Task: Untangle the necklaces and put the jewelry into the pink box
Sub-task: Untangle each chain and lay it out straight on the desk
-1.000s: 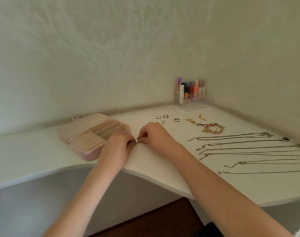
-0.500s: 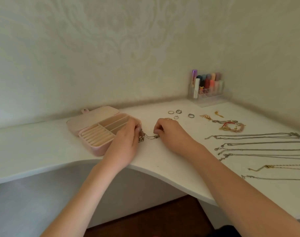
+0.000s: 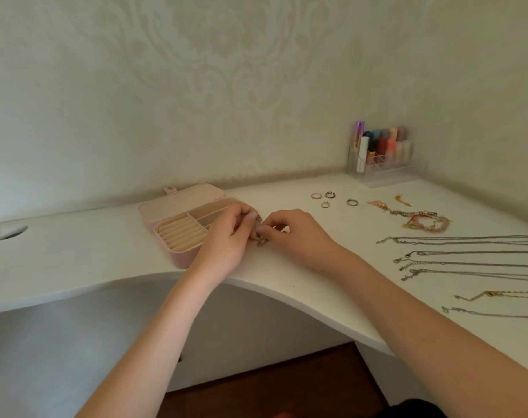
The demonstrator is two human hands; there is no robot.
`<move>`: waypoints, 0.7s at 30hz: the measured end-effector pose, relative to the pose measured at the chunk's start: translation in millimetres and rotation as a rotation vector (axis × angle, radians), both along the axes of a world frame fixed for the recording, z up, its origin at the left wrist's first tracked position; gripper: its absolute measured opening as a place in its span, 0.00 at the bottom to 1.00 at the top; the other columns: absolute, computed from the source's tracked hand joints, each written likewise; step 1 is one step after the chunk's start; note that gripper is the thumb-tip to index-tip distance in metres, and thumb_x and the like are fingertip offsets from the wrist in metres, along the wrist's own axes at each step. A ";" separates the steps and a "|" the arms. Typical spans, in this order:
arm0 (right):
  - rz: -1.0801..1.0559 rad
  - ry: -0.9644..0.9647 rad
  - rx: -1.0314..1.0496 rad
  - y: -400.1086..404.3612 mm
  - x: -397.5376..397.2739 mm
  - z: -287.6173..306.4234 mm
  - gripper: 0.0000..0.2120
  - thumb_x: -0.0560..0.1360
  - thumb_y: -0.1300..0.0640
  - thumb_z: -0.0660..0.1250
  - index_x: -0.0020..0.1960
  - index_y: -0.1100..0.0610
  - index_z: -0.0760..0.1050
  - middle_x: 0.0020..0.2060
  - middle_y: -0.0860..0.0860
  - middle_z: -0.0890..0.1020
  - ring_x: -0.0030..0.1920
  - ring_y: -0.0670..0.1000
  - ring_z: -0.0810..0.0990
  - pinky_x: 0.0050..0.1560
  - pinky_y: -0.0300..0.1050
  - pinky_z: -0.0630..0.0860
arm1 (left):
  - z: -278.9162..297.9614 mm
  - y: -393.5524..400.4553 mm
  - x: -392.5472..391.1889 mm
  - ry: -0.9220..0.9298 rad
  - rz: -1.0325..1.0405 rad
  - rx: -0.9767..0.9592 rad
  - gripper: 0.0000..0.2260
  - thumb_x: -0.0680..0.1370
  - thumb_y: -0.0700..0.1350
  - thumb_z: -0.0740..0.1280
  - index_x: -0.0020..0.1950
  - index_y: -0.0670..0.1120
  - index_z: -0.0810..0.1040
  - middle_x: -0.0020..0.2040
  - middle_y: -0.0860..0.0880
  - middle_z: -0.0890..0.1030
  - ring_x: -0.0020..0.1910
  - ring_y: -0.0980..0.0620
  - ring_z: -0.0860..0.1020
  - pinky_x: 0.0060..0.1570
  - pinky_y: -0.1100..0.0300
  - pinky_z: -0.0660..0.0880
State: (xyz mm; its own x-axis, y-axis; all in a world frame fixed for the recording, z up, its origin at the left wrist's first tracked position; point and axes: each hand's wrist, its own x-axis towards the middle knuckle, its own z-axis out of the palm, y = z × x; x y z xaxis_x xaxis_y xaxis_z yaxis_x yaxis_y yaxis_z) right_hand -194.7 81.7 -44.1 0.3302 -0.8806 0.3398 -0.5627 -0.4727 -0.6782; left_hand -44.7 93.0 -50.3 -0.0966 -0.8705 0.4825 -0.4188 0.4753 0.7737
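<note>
The open pink box (image 3: 178, 258) lies on the white desk (image 3: 76, 254), its lid (image 3: 181, 203) flat behind it. My left hand (image 3: 226, 239) and my right hand (image 3: 296, 233) meet just right of the box, both pinching a small bunched chain (image 3: 261, 241) between the fingertips. Several necklaces (image 3: 467, 254) lie stretched in rows at the right. Several rings (image 3: 329, 199) and a heap of bracelets (image 3: 422, 221) lie further back.
A clear organizer with lipsticks (image 3: 383, 155) stands in the back corner. A round cable hole (image 3: 11, 232) is at the far left. The desk's front edge curves inward below my forearms. Walls close off the back and right.
My hands drew apart with the chain stretched between them, then came back together beside the box, bunching it. The view shifted left.
</note>
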 end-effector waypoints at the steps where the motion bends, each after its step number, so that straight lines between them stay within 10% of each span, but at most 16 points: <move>1: -0.007 -0.016 0.001 -0.1 -0.3 0.9 0.07 0.76 0.55 0.66 0.42 0.55 0.81 0.39 0.48 0.83 0.41 0.46 0.78 0.44 0.37 0.72 | 2.5 -1.2 -0.9 0.043 -0.024 0.025 0.09 0.81 0.39 0.58 0.42 0.47 0.72 0.33 0.53 0.75 0.33 0.58 0.73 0.41 0.63 0.70; 8: -0.001 -0.591 0.280 3.6 -10.4 22.5 0.10 0.80 0.56 0.60 0.43 0.59 0.75 0.34 0.51 0.80 0.32 0.49 0.79 0.39 0.43 0.76 | 12.2 -2.9 1.4 0.129 -0.101 0.149 0.05 0.80 0.41 0.62 0.47 0.41 0.76 0.27 0.54 0.73 0.26 0.60 0.71 0.31 0.69 0.71; 15: -0.183 -0.498 0.124 1.8 -17.7 26.4 0.10 0.78 0.51 0.65 0.43 0.53 0.82 0.23 0.40 0.71 0.23 0.42 0.64 0.24 0.29 0.61 | 15.6 -0.1 1.7 0.152 -0.139 0.192 0.10 0.81 0.43 0.61 0.42 0.44 0.78 0.22 0.56 0.65 0.20 0.58 0.60 0.20 0.67 0.57; 21: -0.380 -0.702 0.169 -3.9 -26.6 30.9 0.11 0.79 0.54 0.60 0.40 0.53 0.76 0.32 0.48 0.72 0.31 0.44 0.67 0.34 0.39 0.68 | 22.6 5.6 0.9 0.144 -0.158 0.234 0.15 0.79 0.48 0.64 0.39 0.37 0.75 0.24 0.47 0.67 0.19 0.53 0.65 0.22 0.65 0.64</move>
State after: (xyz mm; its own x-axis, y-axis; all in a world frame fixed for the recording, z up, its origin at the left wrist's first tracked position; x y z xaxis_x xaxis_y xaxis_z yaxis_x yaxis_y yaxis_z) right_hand -221.3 77.8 -13.3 -0.2416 -0.9475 0.2093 -0.0816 -0.1951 -0.9774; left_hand -43.9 98.6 -27.7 -0.1846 -0.9393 0.2893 -0.2322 0.3277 0.9158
